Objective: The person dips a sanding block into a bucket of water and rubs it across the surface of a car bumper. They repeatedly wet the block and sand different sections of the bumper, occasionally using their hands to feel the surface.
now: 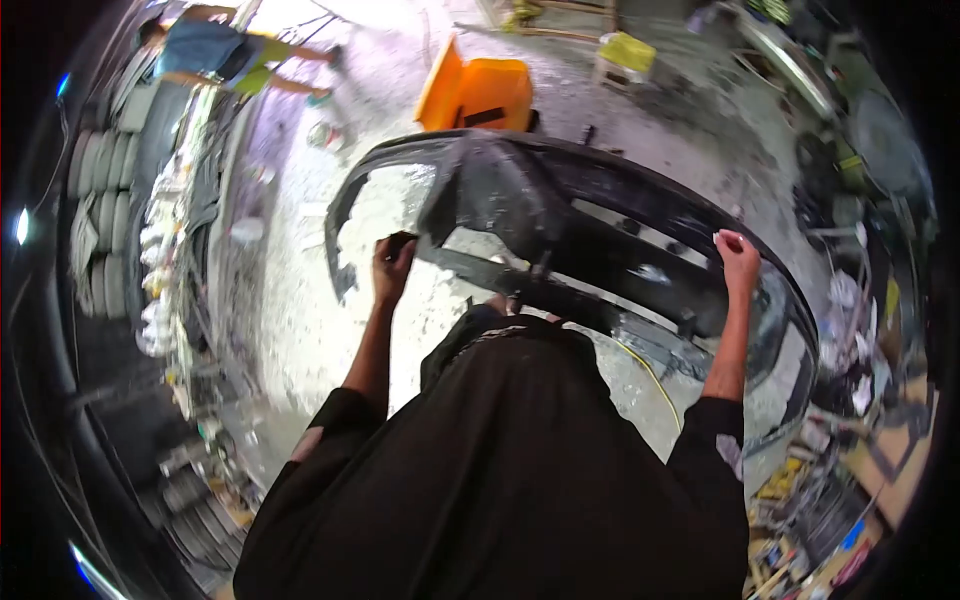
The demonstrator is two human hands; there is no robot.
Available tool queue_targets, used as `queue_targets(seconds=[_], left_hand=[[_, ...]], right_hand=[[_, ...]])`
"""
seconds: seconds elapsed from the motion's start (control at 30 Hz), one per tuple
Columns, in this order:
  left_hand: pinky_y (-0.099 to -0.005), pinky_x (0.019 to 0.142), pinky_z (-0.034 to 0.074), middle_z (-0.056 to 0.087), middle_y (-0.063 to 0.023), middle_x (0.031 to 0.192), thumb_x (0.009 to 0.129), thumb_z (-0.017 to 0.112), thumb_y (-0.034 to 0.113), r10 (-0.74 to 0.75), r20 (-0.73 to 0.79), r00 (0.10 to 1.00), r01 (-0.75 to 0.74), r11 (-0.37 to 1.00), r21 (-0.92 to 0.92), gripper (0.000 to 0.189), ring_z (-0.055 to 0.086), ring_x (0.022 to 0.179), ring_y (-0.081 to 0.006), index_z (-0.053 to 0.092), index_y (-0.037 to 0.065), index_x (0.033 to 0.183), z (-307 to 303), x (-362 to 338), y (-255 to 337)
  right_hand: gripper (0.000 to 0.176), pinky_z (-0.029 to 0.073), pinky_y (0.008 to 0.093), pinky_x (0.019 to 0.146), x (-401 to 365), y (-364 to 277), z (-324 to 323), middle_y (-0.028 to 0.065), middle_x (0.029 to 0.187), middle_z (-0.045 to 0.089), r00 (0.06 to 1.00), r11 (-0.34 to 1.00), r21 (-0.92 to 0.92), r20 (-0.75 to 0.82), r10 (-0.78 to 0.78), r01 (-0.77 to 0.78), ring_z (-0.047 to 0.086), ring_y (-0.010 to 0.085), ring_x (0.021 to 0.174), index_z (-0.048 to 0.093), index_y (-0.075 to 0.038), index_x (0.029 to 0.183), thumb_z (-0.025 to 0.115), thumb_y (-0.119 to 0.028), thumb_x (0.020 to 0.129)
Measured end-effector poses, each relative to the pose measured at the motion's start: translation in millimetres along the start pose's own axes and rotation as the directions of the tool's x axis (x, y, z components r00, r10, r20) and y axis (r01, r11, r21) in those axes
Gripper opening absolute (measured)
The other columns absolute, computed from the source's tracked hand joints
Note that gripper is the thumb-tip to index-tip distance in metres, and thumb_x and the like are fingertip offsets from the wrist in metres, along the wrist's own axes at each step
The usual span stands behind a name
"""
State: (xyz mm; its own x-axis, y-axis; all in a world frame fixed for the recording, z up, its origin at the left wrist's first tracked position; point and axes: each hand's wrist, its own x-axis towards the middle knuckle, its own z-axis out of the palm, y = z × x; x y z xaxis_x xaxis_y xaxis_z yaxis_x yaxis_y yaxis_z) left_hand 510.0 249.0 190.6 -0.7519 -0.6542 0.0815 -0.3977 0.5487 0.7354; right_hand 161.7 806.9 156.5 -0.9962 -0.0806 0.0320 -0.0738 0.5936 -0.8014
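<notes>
A large black car bumper (600, 260) lies on the floor in front of my feet, curved away from me, with pale scuffs and several openings. My left hand (393, 268) is raised near the bumper's left inner edge, fingers curled in toward the thumb. A dark patch shows at those fingertips. On the other side, my right hand (738, 262) overlaps the bumper's right part in this view, with thumb and fingers pinched together. What either hand holds, if anything, I cannot make out.
An orange plastic chair (490, 88) stands beyond the bumper. A yellow-topped stool (626, 55) is farther right. At upper left is a person in a blue top (205, 50). Shelving with stacked items (105, 220) lines the left; clutter fills the right. A yellow cord (655, 378) crosses the floor.
</notes>
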Motion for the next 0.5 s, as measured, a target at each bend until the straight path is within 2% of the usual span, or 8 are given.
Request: queue_targets(seconds=[0.07,0.13,0.2,0.3,0.4,0.47,0.5], left_hand=[[-0.0334,0.082,0.051,0.067,-0.0104,0.100,0.093,0.077,0.021,-0.070,-0.028,0.997,0.070,0.997,-0.015,0.023,0.064,0.089,-0.0222,0.075,0.005,0.110,-3,-5,8],[-0.0350,0.082,0.052,0.066,-0.0121,0.103,0.093,0.077,0.021,-0.095,-0.009,0.995,0.095,0.995,-0.042,0.027,0.066,0.091,-0.0230,0.073,0.003,0.113,-1,-2,-7],[-0.0368,0.083,0.053,0.065,-0.0141,0.105,0.093,0.077,0.022,-0.135,0.009,0.991,0.135,0.989,-0.057,0.030,0.068,0.093,-0.0259,0.072,0.002,0.114,-6,8,-4],[-0.0381,0.083,0.054,0.066,-0.0171,0.104,0.093,0.076,0.023,0.007,0.035,0.999,-0.007,1.000,-0.019,0.029,0.069,0.093,-0.0317,0.072,0.002,0.113,-13,27,-11],[-0.0381,0.083,0.054,0.066,-0.0170,0.104,0.093,0.076,0.023,0.040,0.069,0.997,-0.036,0.997,-0.062,0.030,0.069,0.093,-0.0314,0.071,0.002,0.114,-24,48,-27],[-0.0375,0.083,0.054,0.066,-0.0164,0.103,0.094,0.076,0.023,0.025,0.112,0.993,-0.019,0.998,-0.056,0.029,0.069,0.093,-0.0308,0.071,0.002,0.114,-34,62,-39],[-0.0371,0.083,0.054,0.066,-0.0160,0.103,0.094,0.075,0.022,0.057,0.114,0.992,-0.048,0.995,-0.085,0.028,0.069,0.093,-0.0305,0.071,0.002,0.114,-38,67,-47]], right_hand=[[0.024,0.054,0.0233,0.075,-16,-21,39,0.0023,0.089,0.075,0.989,0.987,0.130,0.127,0.073,-0.089,0.068,0.0080,0.082,0.076,-0.006,0.112,0.079,-0.013,0.090],[0.022,0.055,0.0263,0.071,-44,-57,89,0.0048,0.087,0.075,0.984,0.970,0.227,0.131,-0.123,0.091,0.069,0.0109,0.076,0.076,-0.007,0.112,0.077,-0.014,0.090],[0.023,0.056,0.0274,0.070,-70,-111,127,0.0069,0.092,0.075,0.976,0.982,0.181,0.200,-0.090,0.054,0.069,0.0107,0.077,0.076,-0.006,0.111,0.078,-0.014,0.089],[0.024,0.057,0.0286,0.070,-91,-173,175,0.0078,0.092,0.074,0.949,0.948,0.290,0.241,-0.205,0.131,0.070,0.0126,0.077,0.075,-0.005,0.110,0.079,-0.014,0.087],[0.025,0.057,0.0307,0.073,-94,-207,231,0.0105,0.093,0.072,0.933,0.935,0.329,0.278,-0.226,0.129,0.072,0.0191,0.082,0.074,-0.003,0.107,0.079,-0.010,0.084],[0.023,0.058,0.0327,0.073,-89,-241,262,0.0115,0.093,0.072,0.914,0.917,0.329,0.252,-0.317,0.228,0.073,0.0212,0.083,0.073,-0.003,0.106,0.078,-0.009,0.084],[0.023,0.058,0.0327,0.073,-84,-251,282,0.0115,0.093,0.072,0.917,0.922,0.311,0.248,-0.313,0.230,0.073,0.0212,0.083,0.073,-0.003,0.106,0.078,-0.009,0.084]])
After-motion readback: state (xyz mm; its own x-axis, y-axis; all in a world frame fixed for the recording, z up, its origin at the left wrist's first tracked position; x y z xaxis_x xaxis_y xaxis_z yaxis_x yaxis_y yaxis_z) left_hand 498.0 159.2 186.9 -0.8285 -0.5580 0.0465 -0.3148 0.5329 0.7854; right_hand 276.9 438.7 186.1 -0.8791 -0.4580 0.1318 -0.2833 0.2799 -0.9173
